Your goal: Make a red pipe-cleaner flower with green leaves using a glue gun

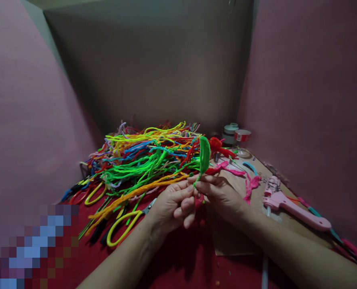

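Between my two hands stands a green pipe-cleaner leaf [205,155], upright, its twisted stem pointing down. My left hand [181,202] pinches the stem's lower end with thumb and forefinger, the other fingers curled. From the other side, my right hand [219,194] grips the same stem with its fingertips. Behind the hands lies a big heap of pipe cleaners [142,160] in yellow, green, blue, red and orange. Yellow-handled scissors [125,228] rest beside my left wrist, partly covered by it.
A pink hot glue gun [295,208] with a glue stick lies on a brown board [235,241] at the right. Pink pipe-cleaner pieces [252,188] and a red one [217,144] are near it. A small jar [230,134] and a tape roll [242,135] stand at the back, by the wall.
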{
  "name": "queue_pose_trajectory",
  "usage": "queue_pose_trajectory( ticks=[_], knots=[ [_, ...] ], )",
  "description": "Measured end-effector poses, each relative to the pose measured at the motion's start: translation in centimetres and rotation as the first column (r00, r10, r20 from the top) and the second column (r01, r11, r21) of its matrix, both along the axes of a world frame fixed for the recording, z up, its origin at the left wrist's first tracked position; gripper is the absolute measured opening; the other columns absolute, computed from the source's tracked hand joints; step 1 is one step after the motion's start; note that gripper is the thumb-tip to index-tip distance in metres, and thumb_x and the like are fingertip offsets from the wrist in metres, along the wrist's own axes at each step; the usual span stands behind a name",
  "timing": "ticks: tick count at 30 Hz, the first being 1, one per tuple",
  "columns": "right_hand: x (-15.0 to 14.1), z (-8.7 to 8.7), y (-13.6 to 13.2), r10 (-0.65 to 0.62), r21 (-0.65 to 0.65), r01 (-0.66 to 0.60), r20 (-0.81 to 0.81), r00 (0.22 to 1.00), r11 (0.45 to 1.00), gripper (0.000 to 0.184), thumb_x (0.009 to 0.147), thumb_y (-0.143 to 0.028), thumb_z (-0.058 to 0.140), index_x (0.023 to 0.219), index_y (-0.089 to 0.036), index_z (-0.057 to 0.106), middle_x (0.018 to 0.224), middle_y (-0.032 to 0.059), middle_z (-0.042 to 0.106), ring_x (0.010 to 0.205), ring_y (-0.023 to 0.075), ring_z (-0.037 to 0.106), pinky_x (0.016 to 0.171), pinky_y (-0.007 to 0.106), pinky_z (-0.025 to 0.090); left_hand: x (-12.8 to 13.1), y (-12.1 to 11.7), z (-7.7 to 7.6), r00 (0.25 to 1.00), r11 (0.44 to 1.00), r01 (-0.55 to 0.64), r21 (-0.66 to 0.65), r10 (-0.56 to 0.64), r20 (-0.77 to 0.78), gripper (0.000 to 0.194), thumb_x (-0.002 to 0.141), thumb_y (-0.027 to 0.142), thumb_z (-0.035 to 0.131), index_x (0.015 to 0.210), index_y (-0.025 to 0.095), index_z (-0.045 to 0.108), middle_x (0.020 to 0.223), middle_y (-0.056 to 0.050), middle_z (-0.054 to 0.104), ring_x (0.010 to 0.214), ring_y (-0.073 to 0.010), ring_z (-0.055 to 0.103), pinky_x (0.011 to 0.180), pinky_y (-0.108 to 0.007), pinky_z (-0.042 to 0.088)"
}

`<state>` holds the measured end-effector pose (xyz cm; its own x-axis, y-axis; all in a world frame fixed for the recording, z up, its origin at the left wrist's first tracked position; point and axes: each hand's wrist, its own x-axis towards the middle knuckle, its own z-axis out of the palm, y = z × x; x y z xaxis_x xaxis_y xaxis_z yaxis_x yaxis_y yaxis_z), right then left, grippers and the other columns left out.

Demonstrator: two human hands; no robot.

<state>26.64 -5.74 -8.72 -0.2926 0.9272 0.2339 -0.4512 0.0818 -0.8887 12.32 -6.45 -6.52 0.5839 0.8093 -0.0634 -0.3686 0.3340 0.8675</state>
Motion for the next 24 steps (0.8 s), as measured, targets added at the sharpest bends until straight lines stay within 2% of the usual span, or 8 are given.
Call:
queue_pose_trajectory(
  ticks=[2, 4, 6, 8, 11, 13, 19, 24],
  knots=[
    [-0.1, -0.2, 0.0, -0.009, -0.033, 0.007, -0.037, 0.999, 0.999, 0.012, 0.072, -0.028, 0.067, 0.078, -0.018, 0.07, 0.071, 0.0011, 0.062, 0.072, 0.0156, 0.056, 0.079, 0.033, 0.041, 0.0, -0.1, 0.0, 0.999, 1.0, 0.008, 0.026, -0.007, -0.046, 0.014, 0.078, 0.03, 0.057, 0.085, 0.017, 0.056, 0.041, 0.012, 0.034, 0.027, -0.0011, 0.014, 0.029, -0.016, 0.034],
    [-0.1, -0.2, 0.0, -0.066, -0.055, 0.065, -0.024, 0.998, 0.996, 0.012, 0.072, -0.029, 0.067, 0.077, -0.019, 0.071, 0.074, 0.0014, 0.064, 0.074, 0.0158, 0.056, 0.078, 0.032, 0.041, 0.0, -0.3, -0.1, 0.964, 0.976, -0.1, 0.194, 0.143, -0.223, 0.017, 0.081, 0.033, 0.054, 0.079, 0.017, 0.057, 0.044, 0.008, 0.04, 0.029, -0.0029, 0.025, 0.033, -0.017, 0.034],
    [0.0, 0.0, -0.1, -0.138, -0.055, 0.141, 0.052, 0.989, 0.988, 0.013, 0.072, -0.03, 0.066, 0.077, -0.018, 0.071, 0.079, 0.0019, 0.065, 0.077, 0.0167, 0.057, 0.077, 0.032, 0.041, 0.0, -0.5, -0.4, 0.828, 0.846, -0.196, 0.496, 0.414, -0.379, 0.017, 0.081, 0.033, 0.054, 0.077, 0.017, 0.059, 0.053, 0.003, 0.051, 0.039, -0.0064, 0.041, 0.042, -0.018, 0.037],
    [0.0, 0.2, -0.2, -0.195, -0.02, 0.199, 0.12, 0.973, 0.98, 0.014, 0.073, -0.03, 0.066, 0.078, -0.018, 0.072, 0.084, 0.0026, 0.064, 0.08, 0.0176, 0.057, 0.077, 0.031, 0.041, 0.0, -0.7, -0.8, 0.667, 0.645, -0.165, 0.746, 0.631, -0.397, 0.012, 0.079, 0.029, 0.056, 0.077, 0.019, 0.062, 0.063, -0.001, 0.056, 0.052, -0.01, 0.05, 0.052, -0.02, 0.039],
    [-0.1, 0.4, -0.3, -0.199, -0.005, 0.202, 0.16, 0.967, 0.979, 0.015, 0.072, -0.031, 0.066, 0.078, -0.017, 0.071, 0.085, 0.0032, 0.064, 0.082, 0.0188, 0.057, 0.079, 0.032, 0.041, -0.1, -0.7, -1.3, 0.563, 0.482, -0.034, 0.875, 0.733, -0.382, 0.013, 0.082, 0.024, 0.05, 0.076, 0.02, 0.062, 0.062, 0.0, 0.056, 0.056, -0.0109, 0.05, 0.058, -0.022, 0.038],
    [-0.2, 0.4, -0.3, -0.18, 0.009, 0.181, 0.153, 0.972, 0.983, 0.015, 0.072, -0.031, 0.067, 0.077, -0.018, 0.071, 0.083, 0.0027, 0.065, 0.083, 0.0191, 0.057, 0.079, 0.032, 0.041, -0.1, -0.5, -1.4, 0.567, 0.51, -0.024, 0.86, 0.715, -0.409, 0.018, 0.085, 0.024, 0.045, 0.074, 0.02, 0.059, 0.056, 0.002, 0.052, 0.05, -0.0095, 0.047, 0.054, -0.021, 0.037],
    [-0.3, -0.3, -0.1, -0.093, 0.027, 0.092, 0.057, 0.994, 0.995, 0.021, 0.077, -0.031, 0.062, 0.062, -0.017, 0.064, 0.067, 0.0, 0.06, 0.071, 0.015, 0.056, 0.076, 0.031, 0.042, 0.0, -0.2, -0.3, 0.811, 0.874, -0.171, 0.456, 0.387, -0.439, 0.02, 0.083, 0.031, 0.049, 0.072, 0.016, 0.054, 0.048, 0.005, 0.049, 0.033, -0.0052, 0.04, 0.036, -0.017, 0.033],
    [-0.1, -0.6, 0.2, -0.026, -0.048, 0.028, 0.051, 0.998, 0.998, 0.019, 0.076, -0.029, 0.063, 0.062, -0.016, 0.064, 0.069, 0.0013, 0.062, 0.076, 0.0164, 0.057, 0.08, 0.034, 0.042, -0.3, 0.0, 0.0, 0.97, 0.983, -0.096, 0.157, 0.128, -0.207, 0.014, 0.081, 0.027, 0.054, 0.076, 0.014, 0.056, 0.045, 0.006, 0.048, 0.029, -0.0031, 0.033, 0.03, -0.016, 0.039]
  ],
)
